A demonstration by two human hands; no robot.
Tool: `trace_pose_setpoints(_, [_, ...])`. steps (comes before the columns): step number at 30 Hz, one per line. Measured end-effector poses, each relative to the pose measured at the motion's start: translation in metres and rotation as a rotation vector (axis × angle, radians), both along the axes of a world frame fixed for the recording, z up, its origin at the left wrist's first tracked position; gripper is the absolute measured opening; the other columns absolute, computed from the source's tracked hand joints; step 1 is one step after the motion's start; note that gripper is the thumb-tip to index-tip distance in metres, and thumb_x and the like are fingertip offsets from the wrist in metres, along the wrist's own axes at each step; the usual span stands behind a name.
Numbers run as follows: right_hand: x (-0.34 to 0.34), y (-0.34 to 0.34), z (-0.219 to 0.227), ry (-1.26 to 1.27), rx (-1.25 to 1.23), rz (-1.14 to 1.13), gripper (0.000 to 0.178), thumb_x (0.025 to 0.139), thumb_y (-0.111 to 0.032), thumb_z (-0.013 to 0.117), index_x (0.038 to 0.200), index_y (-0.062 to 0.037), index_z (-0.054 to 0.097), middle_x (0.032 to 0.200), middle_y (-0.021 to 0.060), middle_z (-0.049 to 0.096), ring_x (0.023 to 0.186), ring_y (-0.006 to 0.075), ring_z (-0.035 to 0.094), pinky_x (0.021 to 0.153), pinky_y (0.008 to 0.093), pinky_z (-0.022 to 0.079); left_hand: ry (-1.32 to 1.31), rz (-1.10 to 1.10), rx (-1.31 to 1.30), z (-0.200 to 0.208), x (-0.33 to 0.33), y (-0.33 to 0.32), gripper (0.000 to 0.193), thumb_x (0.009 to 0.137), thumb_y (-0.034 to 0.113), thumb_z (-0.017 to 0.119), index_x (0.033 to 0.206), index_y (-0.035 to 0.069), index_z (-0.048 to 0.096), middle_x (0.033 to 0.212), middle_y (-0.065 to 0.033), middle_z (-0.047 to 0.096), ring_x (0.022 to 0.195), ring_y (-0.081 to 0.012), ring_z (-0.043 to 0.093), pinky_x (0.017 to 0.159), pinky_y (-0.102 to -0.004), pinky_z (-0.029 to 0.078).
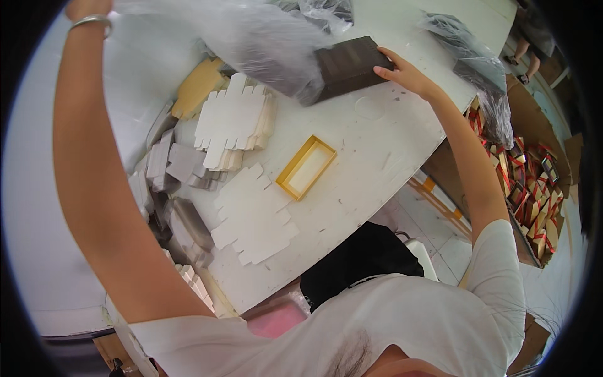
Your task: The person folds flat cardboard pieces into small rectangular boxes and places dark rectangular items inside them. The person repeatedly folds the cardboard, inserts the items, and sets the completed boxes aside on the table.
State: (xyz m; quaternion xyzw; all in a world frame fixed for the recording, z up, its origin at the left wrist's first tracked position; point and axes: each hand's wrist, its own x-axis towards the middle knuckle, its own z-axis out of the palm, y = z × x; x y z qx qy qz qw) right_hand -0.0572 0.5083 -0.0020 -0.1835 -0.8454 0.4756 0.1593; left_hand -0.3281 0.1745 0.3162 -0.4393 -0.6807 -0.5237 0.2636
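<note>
My right hand (408, 74) grips the near right end of a dark brown rectangular block (352, 63), with the thumb on its side and the fingers over the top. A clear plastic bag (257, 44) still covers the block's left end and streams off toward my left hand (89, 7). That hand is raised at the upper left, cut off by the picture's edge, so its fingers are hidden. On the white table (358, 163) sits a small open gold tray (306, 168) with a white inside. Beside it lie a flat white cardboard blank (254, 217) and a stack of such blanks (232, 116).
Grey folded card pieces (182, 163) crowd the table's left side beside a yellow blank (198, 88). More plastic-wrapped dark goods (477, 69) lie at the right edge. A carton (534, 119) of red-and-gold small boxes (534, 198) stands right of the table. Another person's legs (526, 58) show far right.
</note>
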Motion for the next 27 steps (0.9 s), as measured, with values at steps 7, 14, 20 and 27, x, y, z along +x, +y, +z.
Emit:
trace_pose_setpoints(7, [-0.013,-0.004,-0.017,0.083,-0.304,-0.284,0.065,0.084,-0.032,0.069,0.132,0.0037,0.045,0.104,0.0154,0.065,0.086,0.0202,0.061,0.075,0.0313,0.049,-0.155,0.909,0.451,0.020,-0.162,-0.268,0.041,0.082,0.040,0.061,0.080,-0.001,0.061,0.082,-0.0123,0.064,0.068,-0.0257,0.058,0.070,-0.0432,0.050])
trace_pose_setpoints(14, [-0.037,0.002,-0.003,-0.021,-0.339,-0.185,0.039,0.082,-0.026,0.071,0.102,0.0056,0.062,0.084,0.0073,0.064,0.074,0.0144,0.057,0.067,0.0269,0.046,-0.419,1.546,-0.436,-0.084,-0.112,-0.348,0.088,0.074,0.067,0.060,0.120,-0.007,0.050,0.115,-0.0212,0.058,0.109,-0.0358,0.050,0.099,-0.0455,0.038])
trace_pose_setpoints(20, [-0.034,0.028,-0.009,0.016,-0.283,-0.231,0.046,0.078,-0.038,0.076,0.094,0.0040,0.064,0.083,0.0052,0.063,0.077,0.0137,0.055,0.070,0.0275,0.042,-0.134,0.155,-0.811,-0.224,0.177,-0.091,0.074,0.077,0.036,0.074,0.137,0.006,0.042,0.136,-0.0203,0.043,0.126,-0.0339,0.041,0.105,-0.0413,0.032])
trace_pose_setpoints(27, [-0.020,0.043,0.022,0.292,0.277,-0.213,0.043,0.092,-0.042,0.058,0.090,0.0004,0.065,0.084,0.0033,0.062,0.080,0.0134,0.053,0.075,0.0289,0.041,-0.106,0.114,-0.873,-0.301,0.252,-0.050,0.078,0.071,0.017,0.076,0.138,0.007,0.038,0.122,-0.0152,0.053,0.110,-0.0332,0.050,0.095,-0.0426,0.039])
